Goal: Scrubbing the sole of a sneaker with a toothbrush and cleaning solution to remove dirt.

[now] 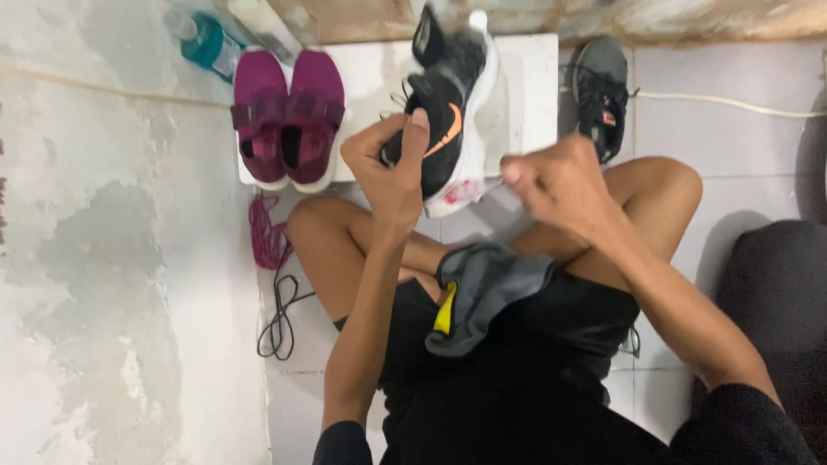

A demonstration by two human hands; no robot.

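Two hands are working on a black sneaker (448,112) with a white sole and an orange mark, held up over the person's knees: the left hand (389,168) is clamped on its side, while the right hand (560,181) is closed in a fist just beside the sole, on what I cannot tell. Behind it a pair of maroon shoes (289,116) is sitting on a white board (525,95), a dark grey sneaker (600,90) is lying on the tiles, grey insoles (482,293) are resting in the lap, and loose laces (274,275) are trailing by the wall.

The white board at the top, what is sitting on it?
A pair of magenta slip-on shoes rests on the white board. The black sneaker with white sole, held by the left hand, hides its middle.
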